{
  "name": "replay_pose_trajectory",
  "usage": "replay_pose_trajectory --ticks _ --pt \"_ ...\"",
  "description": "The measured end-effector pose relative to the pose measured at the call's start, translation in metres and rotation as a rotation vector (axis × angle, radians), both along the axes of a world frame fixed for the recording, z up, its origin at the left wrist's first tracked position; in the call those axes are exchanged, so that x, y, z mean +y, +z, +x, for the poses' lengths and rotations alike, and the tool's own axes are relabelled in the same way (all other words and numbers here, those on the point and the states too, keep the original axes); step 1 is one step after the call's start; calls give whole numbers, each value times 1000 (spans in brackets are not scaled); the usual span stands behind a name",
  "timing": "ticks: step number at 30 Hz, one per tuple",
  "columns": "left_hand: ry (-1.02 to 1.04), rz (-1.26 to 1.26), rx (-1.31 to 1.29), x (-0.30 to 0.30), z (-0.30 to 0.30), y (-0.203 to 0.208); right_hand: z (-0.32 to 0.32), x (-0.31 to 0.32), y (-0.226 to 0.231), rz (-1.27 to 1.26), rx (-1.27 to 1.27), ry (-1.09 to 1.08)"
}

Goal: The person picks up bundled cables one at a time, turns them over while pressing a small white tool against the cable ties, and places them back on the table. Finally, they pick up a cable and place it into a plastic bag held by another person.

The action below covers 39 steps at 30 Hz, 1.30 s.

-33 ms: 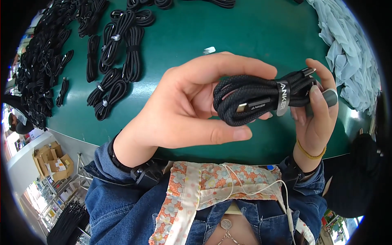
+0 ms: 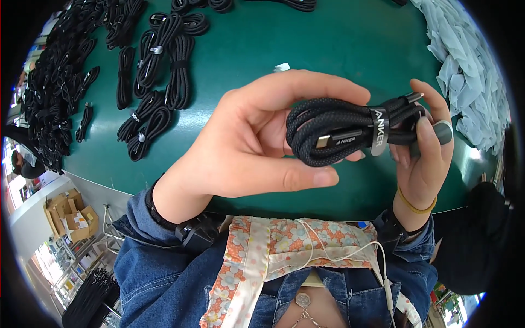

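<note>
A coiled black braided cable (image 2: 322, 126) is held up over the green table between my two hands. A dark printed strap (image 2: 379, 131) circles the coil near its middle. One metal-tipped connector (image 2: 324, 141) lies along the coil's near side; another plug (image 2: 415, 98) points out at the right end. My left hand (image 2: 235, 142) curves around the left end, its index finger above, its thumb below and other fingers behind. At the right end, my right hand (image 2: 427, 147) grips the coil with thumb and fingers; a grey covering (image 2: 443, 132) shows on one finger.
Several strapped black cable bundles (image 2: 156, 71) lie on the green table (image 2: 240, 49) at the back left. A large heap of black cables (image 2: 49, 93) lines the left edge. Pale translucent bags (image 2: 465, 82) are piled at the far right. A small white scrap (image 2: 281, 67) lies behind my left hand.
The coil has rolled very slightly in my hands, and my right thumb sits marginally lower on it. Both hands otherwise keep their places.
</note>
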<state>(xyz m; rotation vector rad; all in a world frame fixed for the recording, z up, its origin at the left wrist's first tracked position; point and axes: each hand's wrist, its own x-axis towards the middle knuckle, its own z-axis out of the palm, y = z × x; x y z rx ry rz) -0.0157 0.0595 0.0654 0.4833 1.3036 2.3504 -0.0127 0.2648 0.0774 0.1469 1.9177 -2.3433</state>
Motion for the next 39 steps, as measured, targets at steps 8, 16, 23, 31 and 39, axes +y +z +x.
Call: replay_pose_trajectory --ticks 8,16,23,31,39 --pt "-63 -160 235 -28 -17 -2 -5 13 -6 154 240 422" --pt "647 -1592 761 -54 -40 -16 -5 10 0 352 -136 349" --pt "654 -2046 606 -57 -34 -25 -5 8 3 -42 21 21" --pt "266 -1753 754 -46 -35 -17 -4 5 -4 150 8 205" --pt "465 -319 403 -21 -16 -3 -3 6 -6 196 103 185"
